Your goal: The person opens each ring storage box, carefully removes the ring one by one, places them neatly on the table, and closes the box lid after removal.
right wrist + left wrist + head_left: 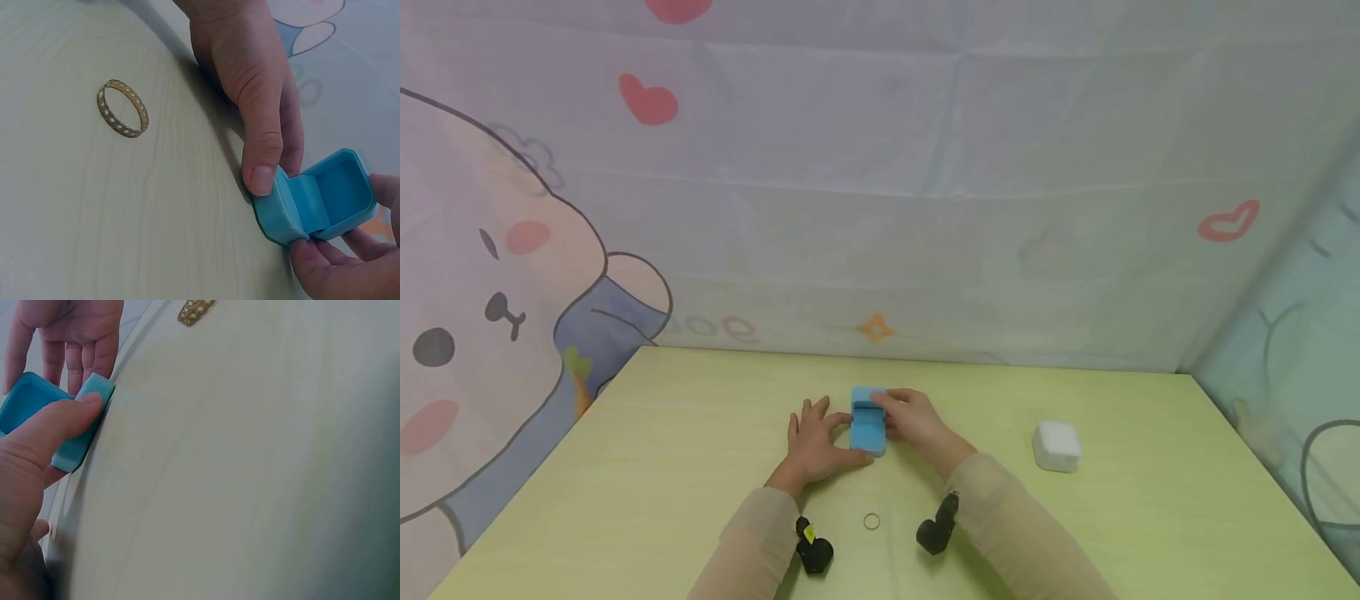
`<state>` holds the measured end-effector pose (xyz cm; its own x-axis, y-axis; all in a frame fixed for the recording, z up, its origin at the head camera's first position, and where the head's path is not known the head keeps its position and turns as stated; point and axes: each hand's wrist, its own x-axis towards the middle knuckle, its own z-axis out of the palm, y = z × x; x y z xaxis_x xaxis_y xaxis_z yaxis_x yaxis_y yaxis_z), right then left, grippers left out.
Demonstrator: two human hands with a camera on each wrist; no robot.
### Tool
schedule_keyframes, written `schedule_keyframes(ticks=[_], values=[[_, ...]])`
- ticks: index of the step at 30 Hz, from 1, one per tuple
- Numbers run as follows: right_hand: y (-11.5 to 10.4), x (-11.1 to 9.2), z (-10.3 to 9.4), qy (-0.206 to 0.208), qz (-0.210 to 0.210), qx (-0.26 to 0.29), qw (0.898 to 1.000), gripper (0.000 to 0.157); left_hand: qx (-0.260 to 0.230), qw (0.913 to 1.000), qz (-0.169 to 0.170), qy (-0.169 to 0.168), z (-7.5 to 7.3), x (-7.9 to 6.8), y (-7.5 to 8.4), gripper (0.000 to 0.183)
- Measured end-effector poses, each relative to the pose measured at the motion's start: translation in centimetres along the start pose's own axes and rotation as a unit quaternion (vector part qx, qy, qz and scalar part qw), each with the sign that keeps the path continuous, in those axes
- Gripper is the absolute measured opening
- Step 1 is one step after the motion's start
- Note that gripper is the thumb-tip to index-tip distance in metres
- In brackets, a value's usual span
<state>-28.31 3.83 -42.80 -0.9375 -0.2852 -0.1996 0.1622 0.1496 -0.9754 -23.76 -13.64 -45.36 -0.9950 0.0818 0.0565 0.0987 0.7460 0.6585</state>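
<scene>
A small light-blue ring box (868, 437) stands on the table with its hinged lid (345, 190) raised. My left hand (820, 448) grips the base, its thumb pressed on the front wall and a finger at the back left side in the head view. From the other side, my right hand (919, 423) holds the box by the lid, its thumb on the lid edge and other fingers low near the hinge. The inside of the box shows plain blue. Nearer the body lies a gold-coloured ring (107, 119) with a pierced pattern, touched by neither hand.
A white rounded box (1057, 447) stands on the right part of the pale table (700, 467). Black wrist devices (815, 554) hang beside the sleeves. Behind the table's far edge rises a printed cloth (820, 250).
</scene>
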Motion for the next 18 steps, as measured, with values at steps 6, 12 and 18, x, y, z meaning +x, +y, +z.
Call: schedule_keyframes(ticks=[6, 12, 18], values=[[0.25, -0.13, -0.30, -0.008, -0.008, 0.004, 1.000, 0.062, -0.012, 0.9999, 0.008, -0.009, 0.04, -0.12, 0.04, 0.063], [0.25, -0.15, -0.42, -0.027, -0.016, 0.010, 0.999, 0.061, -0.006, 0.9999, 0.007, -0.008, -0.01, -0.13, 0.00, 0.062], [0.07, -0.35, -0.32, -0.034, -0.019, 0.010, 0.999, 0.059, -0.001, 0.9999, 0.006, -0.009, -0.14, -0.20, 0.02, 0.063]])
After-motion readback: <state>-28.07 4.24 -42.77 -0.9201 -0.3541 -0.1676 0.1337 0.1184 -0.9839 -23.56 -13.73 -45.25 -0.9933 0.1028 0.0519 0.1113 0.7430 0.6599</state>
